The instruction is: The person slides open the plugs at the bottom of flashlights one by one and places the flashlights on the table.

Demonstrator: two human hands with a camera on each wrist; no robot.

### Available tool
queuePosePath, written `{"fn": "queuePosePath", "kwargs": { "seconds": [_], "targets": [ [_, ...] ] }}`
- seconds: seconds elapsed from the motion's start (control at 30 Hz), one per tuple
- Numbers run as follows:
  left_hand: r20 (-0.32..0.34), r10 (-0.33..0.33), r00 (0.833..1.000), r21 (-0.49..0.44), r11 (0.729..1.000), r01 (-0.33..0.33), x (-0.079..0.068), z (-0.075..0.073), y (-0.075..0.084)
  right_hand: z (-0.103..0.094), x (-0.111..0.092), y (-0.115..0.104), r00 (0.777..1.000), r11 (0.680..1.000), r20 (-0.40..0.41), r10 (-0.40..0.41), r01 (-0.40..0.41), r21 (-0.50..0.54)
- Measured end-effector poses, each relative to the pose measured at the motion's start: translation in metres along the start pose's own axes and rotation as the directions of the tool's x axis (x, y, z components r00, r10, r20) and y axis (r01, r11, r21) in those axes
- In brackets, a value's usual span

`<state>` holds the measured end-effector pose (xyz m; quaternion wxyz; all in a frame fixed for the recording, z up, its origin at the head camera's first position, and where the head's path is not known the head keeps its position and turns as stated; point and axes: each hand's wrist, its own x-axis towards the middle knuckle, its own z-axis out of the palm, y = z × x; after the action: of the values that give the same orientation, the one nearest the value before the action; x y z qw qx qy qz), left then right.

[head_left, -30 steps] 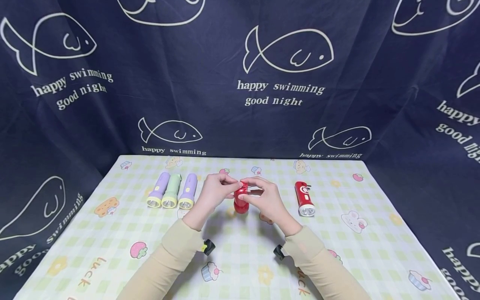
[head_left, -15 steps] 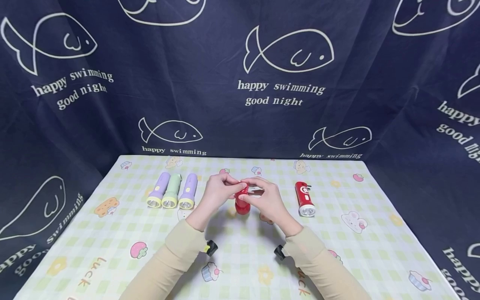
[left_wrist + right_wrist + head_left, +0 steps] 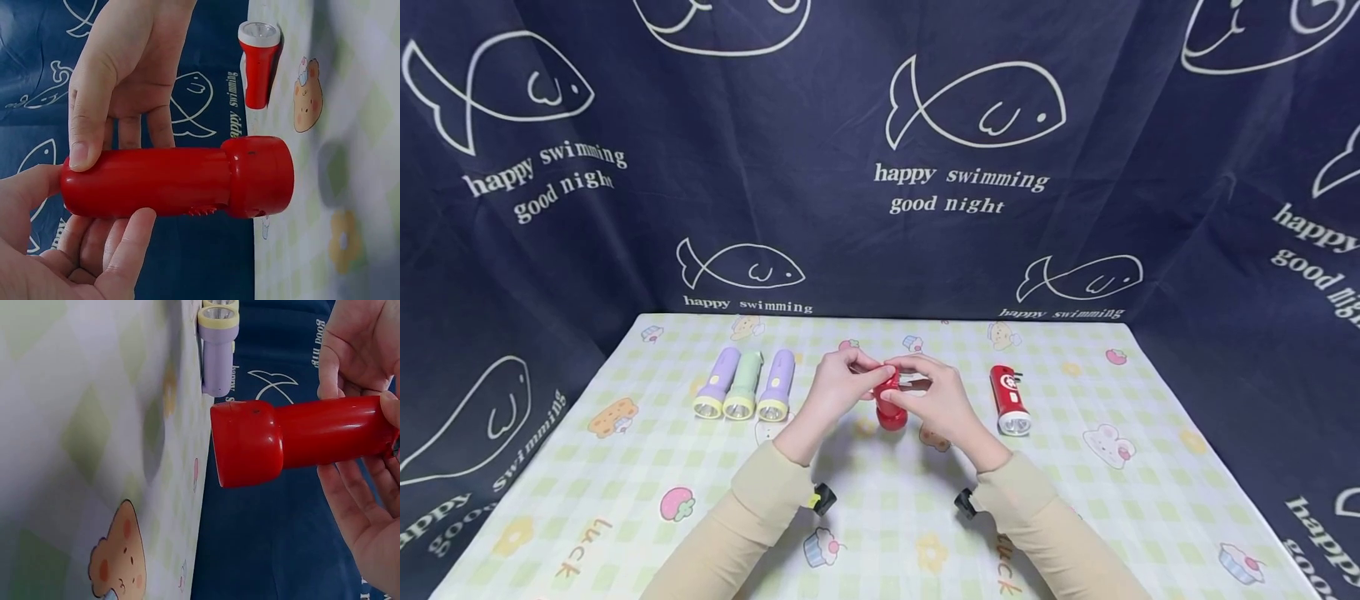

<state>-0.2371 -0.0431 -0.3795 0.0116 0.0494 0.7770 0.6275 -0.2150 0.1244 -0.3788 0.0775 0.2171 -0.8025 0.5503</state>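
A red flashlight (image 3: pixel 891 412) is held above the table with its wide head pointing down. My left hand (image 3: pixel 841 385) holds it near the tail end, fingertips against its side. From the other side my right hand (image 3: pixel 934 393) pinches the body, thumb on the near face. In the left wrist view the flashlight (image 3: pixel 150 181) shows a ridged switch on its side, and the right thumb presses close to the tail. A small dark part shows at the tail in the right wrist view, partly hidden by fingers; the flashlight's head (image 3: pixel 247 444) stays apart from the tablecloth.
On the left lie two purple flashlights (image 3: pixel 777 383) with a green flashlight (image 3: pixel 743 383) between them. A red flashlight with a white head (image 3: pixel 1011 400) lies on the right, prongs sticking out. The checked tablecloth (image 3: pixel 880 533) meets a dark fish-print curtain (image 3: pixel 850 183) behind.
The held red flashlight has shifted slightly to the right, and its head has swung a little that way. Both hands keep their hold; the other flashlights stay put.
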Motion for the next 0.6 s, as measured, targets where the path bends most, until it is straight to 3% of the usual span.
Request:
{"fn": "queuePosePath", "kwargs": {
  "seconds": [0.3,0.47,0.6],
  "targets": [
    [0.022,0.076,0.997,-0.068,0.995,-0.074,0.001,0.001,-0.003,-0.004,0.009,0.030,0.999,0.998,-0.032,0.007,-0.005,0.057],
    [0.033,0.106,0.994,-0.087,0.991,-0.103,-0.001,-0.001,-0.003,-0.007,0.010,0.030,0.998,0.997,-0.057,0.006,-0.002,0.071],
    [0.048,0.153,0.987,-0.075,0.986,-0.150,-0.001,-0.001,-0.007,-0.011,0.011,0.030,0.995,0.996,-0.071,0.067,-0.062,0.070]
  ]
}}
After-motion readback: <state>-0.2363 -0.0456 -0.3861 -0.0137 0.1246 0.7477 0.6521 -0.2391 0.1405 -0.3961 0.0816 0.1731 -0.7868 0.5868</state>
